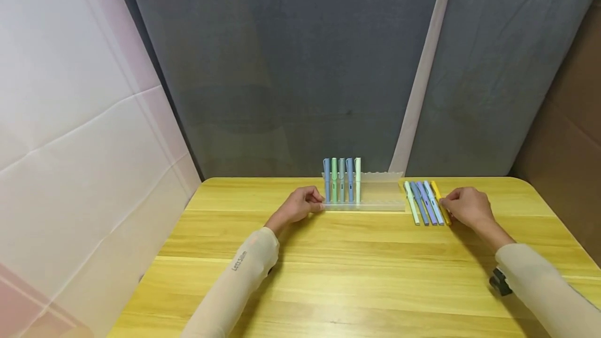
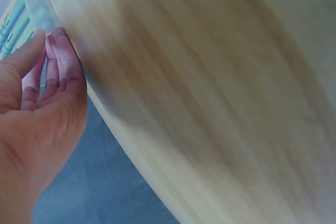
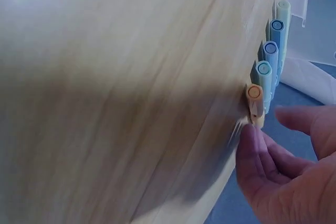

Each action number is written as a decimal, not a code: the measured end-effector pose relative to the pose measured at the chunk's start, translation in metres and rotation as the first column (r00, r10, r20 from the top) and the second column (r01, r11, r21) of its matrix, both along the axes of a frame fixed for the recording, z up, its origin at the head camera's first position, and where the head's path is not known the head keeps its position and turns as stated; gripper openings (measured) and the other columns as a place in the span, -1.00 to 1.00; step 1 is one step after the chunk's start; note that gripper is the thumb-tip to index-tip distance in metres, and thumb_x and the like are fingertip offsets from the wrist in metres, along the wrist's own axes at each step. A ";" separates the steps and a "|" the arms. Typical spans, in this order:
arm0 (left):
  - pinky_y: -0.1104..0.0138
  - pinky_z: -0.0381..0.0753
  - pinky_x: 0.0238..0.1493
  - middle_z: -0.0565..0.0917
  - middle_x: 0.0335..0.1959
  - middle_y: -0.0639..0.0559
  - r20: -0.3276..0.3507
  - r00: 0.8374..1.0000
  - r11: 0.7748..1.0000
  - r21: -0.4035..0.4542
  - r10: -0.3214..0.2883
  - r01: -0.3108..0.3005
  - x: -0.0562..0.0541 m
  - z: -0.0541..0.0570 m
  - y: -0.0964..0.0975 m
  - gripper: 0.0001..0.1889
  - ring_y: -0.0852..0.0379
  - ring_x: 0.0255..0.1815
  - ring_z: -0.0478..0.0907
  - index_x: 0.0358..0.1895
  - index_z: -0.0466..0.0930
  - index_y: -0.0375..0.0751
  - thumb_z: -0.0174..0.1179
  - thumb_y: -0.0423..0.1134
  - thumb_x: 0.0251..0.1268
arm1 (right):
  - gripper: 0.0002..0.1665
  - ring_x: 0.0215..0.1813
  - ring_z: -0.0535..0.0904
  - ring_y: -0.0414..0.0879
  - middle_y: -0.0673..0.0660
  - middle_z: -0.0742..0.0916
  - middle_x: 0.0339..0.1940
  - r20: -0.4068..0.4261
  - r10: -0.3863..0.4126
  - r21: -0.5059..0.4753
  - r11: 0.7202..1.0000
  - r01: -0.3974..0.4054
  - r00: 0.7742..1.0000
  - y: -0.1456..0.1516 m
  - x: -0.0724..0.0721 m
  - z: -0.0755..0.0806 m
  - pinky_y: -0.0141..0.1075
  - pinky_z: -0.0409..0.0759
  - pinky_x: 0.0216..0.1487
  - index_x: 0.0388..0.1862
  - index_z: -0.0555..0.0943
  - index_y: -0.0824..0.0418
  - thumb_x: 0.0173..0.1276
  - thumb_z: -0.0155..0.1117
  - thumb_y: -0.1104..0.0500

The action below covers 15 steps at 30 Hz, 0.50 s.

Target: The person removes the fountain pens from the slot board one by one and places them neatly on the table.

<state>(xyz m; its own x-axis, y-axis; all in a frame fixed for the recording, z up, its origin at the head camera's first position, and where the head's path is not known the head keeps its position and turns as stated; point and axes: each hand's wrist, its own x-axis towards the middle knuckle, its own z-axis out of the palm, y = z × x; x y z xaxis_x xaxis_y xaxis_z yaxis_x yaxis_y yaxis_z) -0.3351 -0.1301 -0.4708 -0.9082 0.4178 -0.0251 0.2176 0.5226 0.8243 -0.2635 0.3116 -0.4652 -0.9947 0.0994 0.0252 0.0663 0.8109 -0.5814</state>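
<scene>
A clear plastic pen stand point(image 1: 382, 192) sits near the table's back edge, with several capped pens standing in its left half: blue, green, grey-blue and pale green point(image 1: 358, 181). At its left end my left hand point(image 1: 300, 204) pinches the front corner between thumb and fingers; the left wrist view shows the fingertips at the clear edge point(image 2: 42, 3). Right of the stand, a row of pens lies side by side: pale green, blue, purple point(image 1: 428, 203), light blue and yellow point(image 1: 437, 195). My right hand point(image 1: 468, 206) touches the yellow pen's outer side, its thumb apart from the fingers.
The wooden table point(image 1: 366, 275) stretches toward me in front of the stand. A grey fabric wall point(image 1: 300, 67) rises behind it, a white panel point(image 1: 84, 119) stands at the left and a brown one point(image 1: 563, 134) at the right.
</scene>
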 end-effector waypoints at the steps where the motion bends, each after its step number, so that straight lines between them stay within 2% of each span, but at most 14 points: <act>1: 0.38 0.51 -0.21 0.72 -0.21 -0.10 -0.001 1.000 1.000 -0.001 0.003 -0.003 0.000 0.001 -0.001 -0.92 0.15 -0.26 0.53 -0.12 0.65 -0.28 0.35 -0.40 0.41 | -0.60 -0.47 0.56 -0.06 0.15 0.77 -0.48 -0.023 -0.011 0.009 1.000 0.011 1.000 -0.002 -0.001 0.000 -0.24 0.44 -0.40 -0.15 0.75 0.41 0.52 0.28 0.04; 5: 0.39 0.53 -0.19 0.72 -0.21 -0.11 -0.009 1.000 1.000 0.003 0.003 -0.003 0.000 0.001 -0.002 -0.92 0.16 -0.26 0.54 -0.12 0.65 -0.30 0.34 -0.42 0.41 | -0.62 -0.40 0.60 0.02 0.24 0.79 -0.37 -0.171 -0.064 -0.002 0.998 0.065 0.983 -0.015 -0.005 0.000 -0.21 0.43 -0.34 -0.13 0.73 0.39 0.51 0.28 0.05; 9: 0.40 0.54 -0.19 0.72 -0.21 -0.11 -0.015 1.000 1.000 0.001 -0.001 0.001 0.000 0.001 0.000 -0.90 0.16 -0.25 0.55 -0.12 0.65 -0.32 0.35 -0.42 0.41 | -0.71 -0.23 0.67 0.02 0.26 0.82 -0.23 -0.334 -0.075 -0.066 0.996 0.056 0.940 -0.033 -0.010 -0.003 -0.33 0.47 -0.22 -0.05 0.74 0.32 0.53 0.28 0.10; 12: 0.39 0.53 -0.21 0.72 -0.21 -0.11 -0.016 1.000 1.000 -0.004 -0.001 0.000 0.001 0.001 0.002 -0.90 0.17 -0.26 0.54 -0.12 0.65 -0.31 0.35 -0.41 0.40 | -0.73 -0.21 0.64 -0.26 0.24 0.83 -0.16 -0.387 -0.046 -0.136 0.991 -0.007 0.921 -0.050 -0.012 -0.004 -0.55 0.47 -0.19 0.01 0.74 0.28 0.56 0.29 0.11; 15: 0.40 0.52 -0.23 0.72 -0.22 -0.10 -0.017 1.000 1.000 -0.008 0.007 -0.007 0.000 0.000 0.001 -0.91 0.18 -0.26 0.54 -0.13 0.65 -0.30 0.35 -0.41 0.40 | -0.71 -0.23 0.56 -0.50 0.25 0.84 -0.12 -0.386 -0.013 -0.211 0.975 -0.074 0.922 -0.071 -0.015 -0.003 -0.69 0.45 -0.18 0.05 0.75 0.27 0.57 0.30 0.09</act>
